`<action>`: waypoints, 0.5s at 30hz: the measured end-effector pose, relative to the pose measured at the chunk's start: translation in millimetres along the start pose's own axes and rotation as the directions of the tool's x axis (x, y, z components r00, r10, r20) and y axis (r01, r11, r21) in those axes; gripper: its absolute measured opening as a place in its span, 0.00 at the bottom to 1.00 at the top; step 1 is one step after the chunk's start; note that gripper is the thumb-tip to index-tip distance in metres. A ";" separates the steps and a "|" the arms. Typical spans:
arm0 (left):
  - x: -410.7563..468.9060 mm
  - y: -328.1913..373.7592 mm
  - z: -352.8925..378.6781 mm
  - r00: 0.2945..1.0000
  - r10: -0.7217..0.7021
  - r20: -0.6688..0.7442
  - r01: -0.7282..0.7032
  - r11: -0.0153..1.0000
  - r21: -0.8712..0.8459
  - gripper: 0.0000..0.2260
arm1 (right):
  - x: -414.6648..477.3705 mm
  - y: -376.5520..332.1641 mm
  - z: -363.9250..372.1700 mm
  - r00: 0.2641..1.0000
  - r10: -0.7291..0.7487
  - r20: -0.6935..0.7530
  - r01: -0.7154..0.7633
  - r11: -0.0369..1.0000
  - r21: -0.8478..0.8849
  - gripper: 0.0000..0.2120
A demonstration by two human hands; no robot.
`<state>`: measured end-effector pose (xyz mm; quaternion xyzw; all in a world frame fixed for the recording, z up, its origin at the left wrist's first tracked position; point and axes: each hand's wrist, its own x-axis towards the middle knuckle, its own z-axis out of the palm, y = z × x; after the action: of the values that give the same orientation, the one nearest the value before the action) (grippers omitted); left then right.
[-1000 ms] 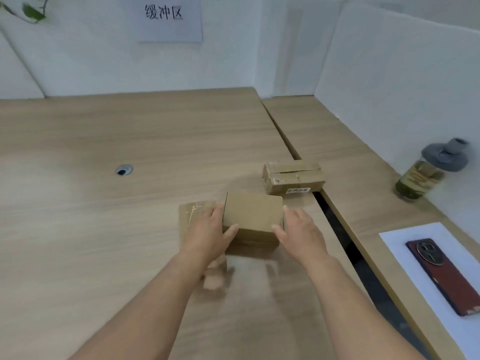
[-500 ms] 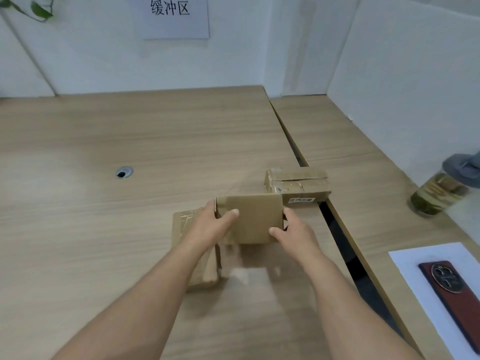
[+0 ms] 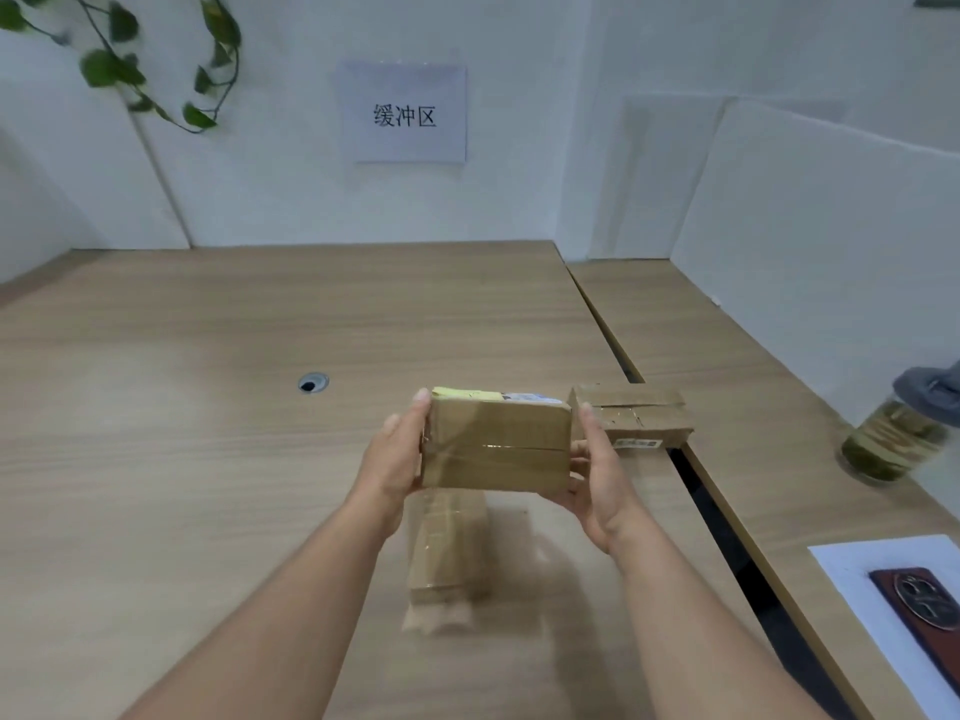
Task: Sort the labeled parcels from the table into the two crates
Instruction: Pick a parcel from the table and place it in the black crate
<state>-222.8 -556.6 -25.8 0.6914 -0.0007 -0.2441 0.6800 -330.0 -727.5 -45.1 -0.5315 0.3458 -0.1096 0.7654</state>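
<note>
- The left hand (image 3: 397, 454) and right hand (image 3: 597, 475) gripped a taped cardboard parcel (image 3: 498, 441) between them, one hand at each short end, and held it clear of the wooden table (image 3: 182, 459).
- The left hand's thumb lay along the parcel's left edge; its fingers were hidden behind the box. The right hand's thumb pointed up against the right end, with the fingers wrapped round the back.
- The parcel's broad taped side faced the camera. On its top face sat a yellow strip and a white label — the print was too small to read.
- Directly below it a long parcel (image 3: 449, 553) lay flat on the table, blurred.
- A third parcel (image 3: 631, 420) rested at the table's right edge, just beyond the right hand, with a white label on its near side.
- A round cable hole (image 3: 313, 383) showed in the tabletop to the left.
- On the adjoining desk (image 3: 727, 356) to the right stood a glass bottle (image 3: 893, 439) with a grey lid, and nearer the camera a dark red phone (image 3: 919, 610) lay on a white sheet (image 3: 852, 579).
- A paper sign (image 3: 404, 114) reading 缓冲区 hung on the white wall, and a green vine (image 3: 156, 59) trailed in the upper left corner.
</note>
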 end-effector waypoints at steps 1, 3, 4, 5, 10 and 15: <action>-3.9 0.2 -8.0 1.000 -0.002 0.002 0.002 1.000 -0.018 0.20 | -3.0 0.5 7.5 1.000 0.003 0.006 -0.003 1.000 -0.006 0.24; -10.0 -1.0 -25.8 1.000 0.010 0.012 -0.009 0.999 -0.051 0.13 | -6.1 2.7 20.7 0.999 0.016 0.044 -0.016 1.000 -0.001 0.20; -14.2 -1.4 -34.6 1.000 0.021 0.015 -0.020 0.998 -0.059 0.10 | -8.3 3.2 26.8 0.997 0.031 0.075 -0.031 1.000 -0.004 0.17; -18.9 -1.8 -43.9 0.999 0.035 0.017 -0.033 0.998 -0.061 0.11 | -11.0 3.7 33.4 0.992 0.047 0.114 -0.046 0.999 -0.014 0.16; -36.9 -7.8 -94.5 0.997 0.078 0.019 -0.078 0.997 -0.025 0.34 | -18.5 11.4 71.2 0.975 0.050 0.216 -0.019 0.989 -0.145 0.31; -55.0 -14.9 -155.8 0.996 0.080 -0.049 -0.080 0.997 0.003 0.30 | -31.1 22.5 110.3 0.950 -0.030 0.310 0.089 0.980 -0.176 0.32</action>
<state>-223.5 -390.8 -28.2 0.6970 -0.0118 -0.1998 0.6886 -286.2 -620.2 -30.7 -0.6223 0.2156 -0.0159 0.7524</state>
